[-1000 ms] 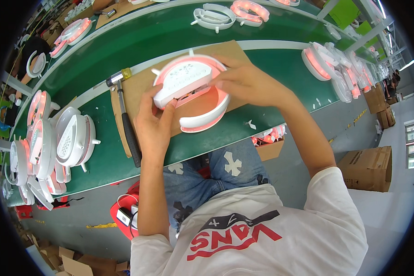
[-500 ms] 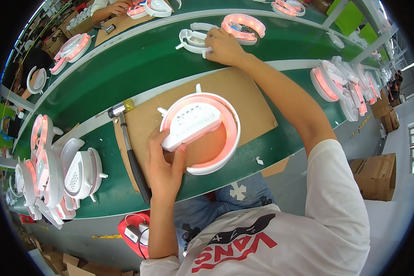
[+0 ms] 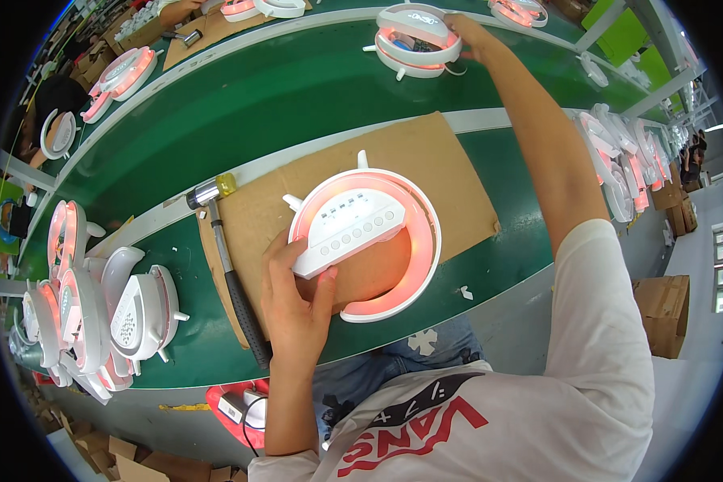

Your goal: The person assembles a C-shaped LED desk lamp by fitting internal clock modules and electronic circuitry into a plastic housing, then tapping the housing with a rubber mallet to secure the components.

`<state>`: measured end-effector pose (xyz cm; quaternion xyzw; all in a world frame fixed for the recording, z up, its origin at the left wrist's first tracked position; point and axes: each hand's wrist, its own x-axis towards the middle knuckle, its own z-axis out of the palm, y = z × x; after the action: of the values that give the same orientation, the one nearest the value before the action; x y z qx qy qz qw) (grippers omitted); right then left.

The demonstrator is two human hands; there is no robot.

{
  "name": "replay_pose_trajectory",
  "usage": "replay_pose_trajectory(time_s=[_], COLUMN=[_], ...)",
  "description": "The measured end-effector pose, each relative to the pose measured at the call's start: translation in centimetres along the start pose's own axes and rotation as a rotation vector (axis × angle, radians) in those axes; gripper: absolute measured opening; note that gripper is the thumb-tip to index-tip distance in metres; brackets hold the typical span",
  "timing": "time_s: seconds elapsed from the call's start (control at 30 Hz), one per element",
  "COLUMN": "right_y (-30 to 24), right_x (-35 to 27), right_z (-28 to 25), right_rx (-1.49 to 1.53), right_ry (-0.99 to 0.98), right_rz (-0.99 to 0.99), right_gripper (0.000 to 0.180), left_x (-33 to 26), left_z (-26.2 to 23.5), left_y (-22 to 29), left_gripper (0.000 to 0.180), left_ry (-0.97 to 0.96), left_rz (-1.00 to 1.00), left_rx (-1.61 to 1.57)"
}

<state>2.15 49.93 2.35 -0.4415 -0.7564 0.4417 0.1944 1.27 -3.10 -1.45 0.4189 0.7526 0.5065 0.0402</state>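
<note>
Over the cardboard sheet (image 3: pixel 410 153), my left hand (image 3: pixel 301 297) pinches the corner of a white G-shaped lamp (image 3: pixel 431 241) between thumb and fingers. The lamp's inner ring is pink, with a row of buttons on its half-round panel; short white legs stick out at its far side. My right hand (image 3: pixel 474 38) reaches far out to a second G-shaped lamp (image 3: pixel 410 66) on the green belt, its fingers closed at the right edge. That lamp glows pink, shows a lit display on its upper white part, and has wiring visible inside.
A rubber-handled hammer (image 3: pixel 231 277) with a yellow face lies left of the lamp. Stacked lamps (image 3: pixel 84 313) crowd the left end, with more lamps (image 3: pixel 618 161) at the right. A metal rail (image 3: pixel 482 120) separates bench and belt. Another person's hand (image 3: pixel 181 10) is at the far left.
My right hand has moved up and right; the separate white part is now with the lit ring, its display showing. My left hand's lamp has shifted slightly right and nearer, its panel tipped more upward.
</note>
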Motion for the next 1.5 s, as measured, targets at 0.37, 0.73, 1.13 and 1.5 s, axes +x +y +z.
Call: replay_pose_trajectory(time_s=[0.37, 0.73, 1.13, 1.5], right_y=[-2.4, 8.4, 4.1, 0.3], right_x=[3.3, -22.6, -21.5, -22.7], right_z=[-0.9, -15.8, -17.4, -16.6], right_rx=[-0.184, -0.539, -0.659, -0.799], right_ry=[0.013, -0.057, -0.318, -0.321], right_rz=[0.364, 0.031, 0.355, 0.496], right_gripper=[0.04, 0.066, 0.047, 0.093], left_x=[0.1, -0.2, -0.3, -0.4], left_z=[0.6, -0.5, -0.5, 0.2], left_y=[0.1, 0.5, -0.4, -0.9], left_gripper=[0.045, 0.044, 0.04, 0.04], left_ry=[-0.02, -0.053, -0.049, -0.008], left_rz=[-0.034, -0.091, -0.111, -0.048], left_rx=[-0.052, -0.165, -0.274, -0.282])
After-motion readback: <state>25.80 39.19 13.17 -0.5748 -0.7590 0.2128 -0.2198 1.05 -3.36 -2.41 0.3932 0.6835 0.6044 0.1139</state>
